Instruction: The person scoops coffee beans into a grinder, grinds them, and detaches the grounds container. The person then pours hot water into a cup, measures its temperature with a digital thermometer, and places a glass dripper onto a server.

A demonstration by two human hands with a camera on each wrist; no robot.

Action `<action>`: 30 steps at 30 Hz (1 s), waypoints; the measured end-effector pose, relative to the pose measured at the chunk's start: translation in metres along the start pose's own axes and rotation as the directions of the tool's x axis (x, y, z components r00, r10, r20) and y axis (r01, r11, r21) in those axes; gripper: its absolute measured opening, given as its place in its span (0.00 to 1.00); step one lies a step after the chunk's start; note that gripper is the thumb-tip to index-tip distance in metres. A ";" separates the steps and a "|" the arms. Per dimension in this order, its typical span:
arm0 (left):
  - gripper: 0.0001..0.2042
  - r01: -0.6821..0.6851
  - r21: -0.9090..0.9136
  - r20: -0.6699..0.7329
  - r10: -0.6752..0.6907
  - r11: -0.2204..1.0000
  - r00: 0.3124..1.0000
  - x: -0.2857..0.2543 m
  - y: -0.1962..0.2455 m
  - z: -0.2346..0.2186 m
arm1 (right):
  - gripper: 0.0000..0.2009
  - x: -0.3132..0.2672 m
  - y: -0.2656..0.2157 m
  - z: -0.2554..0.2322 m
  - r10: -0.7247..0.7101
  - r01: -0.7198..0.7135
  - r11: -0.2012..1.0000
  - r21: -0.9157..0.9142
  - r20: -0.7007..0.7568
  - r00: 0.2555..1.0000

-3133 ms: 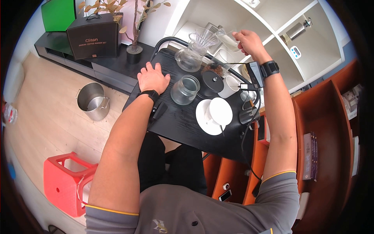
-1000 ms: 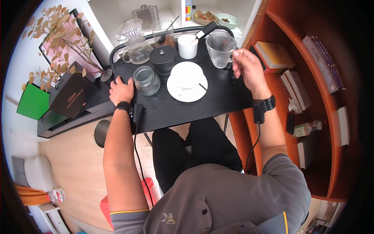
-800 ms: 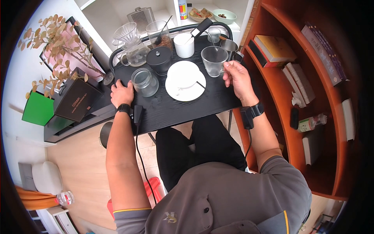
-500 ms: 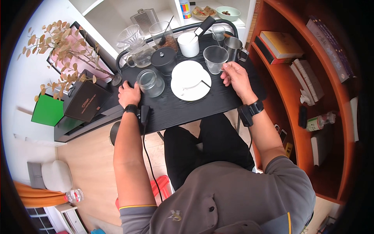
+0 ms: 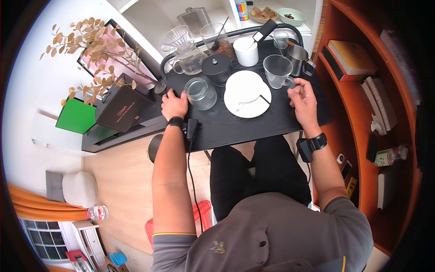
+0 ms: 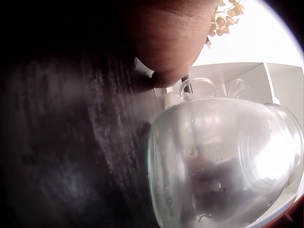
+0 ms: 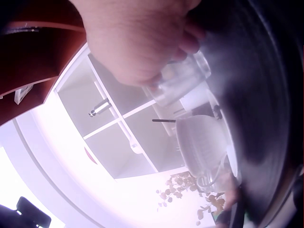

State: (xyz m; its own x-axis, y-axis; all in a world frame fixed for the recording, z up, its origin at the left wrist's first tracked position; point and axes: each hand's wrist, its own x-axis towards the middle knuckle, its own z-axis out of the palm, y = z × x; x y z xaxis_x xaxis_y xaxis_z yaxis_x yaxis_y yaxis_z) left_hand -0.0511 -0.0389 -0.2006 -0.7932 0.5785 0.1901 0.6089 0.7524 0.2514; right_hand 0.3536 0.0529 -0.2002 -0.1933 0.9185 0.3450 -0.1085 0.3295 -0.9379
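My right hand (image 5: 304, 100) pinches the handle of a clear glass cup (image 5: 277, 72) upright at the right of the black table (image 5: 217, 129). In the right wrist view the glass cup (image 7: 183, 78) shows partly behind my fingers. My left hand (image 5: 175, 105) rests on the table's left edge, fingers relaxed, beside an open glass jar (image 5: 201, 96). The jar (image 6: 213, 156) looms large in the left wrist view. Between the hands, a white cup (image 5: 244, 86) sits on a white saucer (image 5: 260, 109) with a dark stick.
Along the back stand a glass server (image 5: 192, 62) with a clear dripper, a glass of brown beans (image 5: 224, 47), a black lidded canister (image 5: 216, 70), a white mug (image 5: 246, 53) and a metal pitcher (image 5: 297, 60). A black rail (image 5: 267, 26) edges the table. An orange-brown bookcase (image 5: 344, 97) stands at right.
From the shelf side, my right hand has brought the glass cup over the table's right, then leftward, uncovering the metal pitcher. My left hand stays at the left edge. The head view has shifted.
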 end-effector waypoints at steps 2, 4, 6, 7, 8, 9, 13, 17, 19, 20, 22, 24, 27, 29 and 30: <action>0.34 0.006 -0.004 0.008 -0.006 1.000 1.000 -0.001 0.001 -0.001 | 0.15 0.000 0.000 0.000 -0.010 0.011 1.000 -0.017 0.009 1.000; 0.34 0.000 -0.013 0.006 0.000 1.000 1.000 -0.001 0.001 -0.002 | 0.16 0.000 -0.001 0.000 -0.006 0.006 1.000 -0.007 0.008 1.000; 0.34 0.009 -0.023 0.012 -0.009 1.000 1.000 -0.001 0.001 -0.002 | 0.16 0.000 0.000 -0.001 -0.005 0.005 1.000 -0.018 0.005 1.000; 0.34 0.011 -0.022 0.012 -0.011 1.000 1.000 -0.001 0.001 -0.002 | 0.16 0.000 0.001 -0.001 -0.008 0.008 1.000 -0.029 0.003 1.000; 0.34 0.013 -0.021 0.013 -0.013 1.000 1.000 -0.001 0.001 -0.001 | 0.16 0.000 0.001 -0.001 -0.009 0.009 1.000 -0.023 -0.001 1.000; 0.34 0.009 -0.018 0.009 -0.009 1.000 1.000 0.000 0.001 -0.001 | 0.16 0.000 0.002 -0.001 -0.006 0.006 1.000 -0.025 0.001 1.000; 0.34 0.013 -0.026 0.014 -0.013 1.000 1.000 -0.001 0.001 0.000 | 0.16 0.000 0.003 -0.002 0.000 0.000 1.000 -0.028 0.005 1.000; 0.34 0.011 -0.033 0.012 -0.010 0.999 1.000 -0.001 0.001 -0.001 | 0.16 0.000 0.005 -0.002 -0.004 0.004 1.000 -0.021 0.011 1.000; 0.33 0.008 -0.038 0.007 -0.008 0.999 1.000 -0.002 0.000 -0.001 | 0.16 0.000 0.006 -0.002 -0.006 0.006 1.000 -0.020 0.017 1.000; 0.33 0.004 -0.043 0.002 -0.003 0.999 1.000 -0.002 0.000 -0.001 | 0.16 0.000 0.006 -0.002 -0.008 0.008 1.000 -0.017 0.020 1.000; 0.33 0.004 -0.045 0.002 -0.004 0.999 1.000 -0.002 0.000 -0.001 | 0.16 0.000 0.005 -0.002 -0.010 0.010 1.000 -0.019 0.022 1.000; 0.33 0.004 -0.046 0.002 -0.004 0.999 1.000 -0.002 0.001 -0.001 | 0.16 0.000 0.004 -0.002 -0.013 0.013 1.000 -0.020 0.024 1.000; 0.33 0.009 -0.043 0.001 -0.009 0.999 1.000 -0.002 0.001 -0.002 | 0.16 0.000 0.002 -0.001 0.001 -0.001 0.999 -0.032 0.013 1.000; 0.33 0.009 -0.042 0.002 -0.009 0.999 1.000 -0.002 0.001 -0.001 | 0.16 0.000 0.000 -0.001 0.001 0.000 1.000 -0.031 0.017 1.000; 0.33 0.007 -0.041 0.002 -0.007 0.999 1.000 -0.001 0.001 -0.001 | 0.16 0.000 0.001 -0.001 0.001 -0.001 1.000 -0.031 0.015 1.000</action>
State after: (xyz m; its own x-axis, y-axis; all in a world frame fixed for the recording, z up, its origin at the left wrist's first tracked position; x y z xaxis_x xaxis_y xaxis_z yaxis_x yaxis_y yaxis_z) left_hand -0.0495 -0.0395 -0.1996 -0.7973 0.5741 0.1862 0.6029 0.7426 0.2918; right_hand 0.3547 0.0532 -0.2011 -0.2083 0.9155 0.3442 -0.0782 0.3352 -0.9389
